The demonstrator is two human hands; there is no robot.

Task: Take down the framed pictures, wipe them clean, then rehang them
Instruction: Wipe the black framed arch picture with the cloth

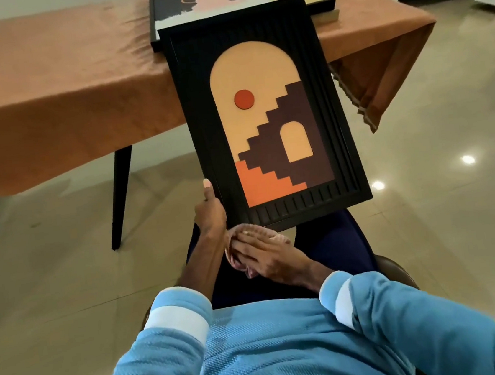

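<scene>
- Gripping the lower left edge of the picture (pixel 263 117), the left hand (pixel 210 213) has its thumb pointing up along the black frame and its fingers hidden behind it.
- The right hand (pixel 269 258) holds a bunched pinkish cloth (pixel 255 229) and presses it against the frame's bottom edge, near the lower left corner.
- The picture is held face up and tilted over the person's lap (pixel 332 239), with its bottom edge nearest the body.
- Its top end reaches over the near edge of the tabletop (pixel 57 70); whether it touches there I cannot tell.
- It shows a tan arch with a red disc, dark stepped blocks, a small arched opening and an orange stair, inside a ribbed black frame.
- A second picture (pixel 188 6), thin black frame, lies flat on the tabletop just beyond the first, partly covered by it in this view.
- A pale thing (pixel 328 17) pokes out from under the second picture's near right corner; too little shows to name it.
- An orange tablecloth (pixel 379 58) covers the tabletop and hangs over its right end.
- A black leg (pixel 120 195) stands on the glossy tiled floor (pixel 419 137).
- Both sleeves are light blue with a white band.
</scene>
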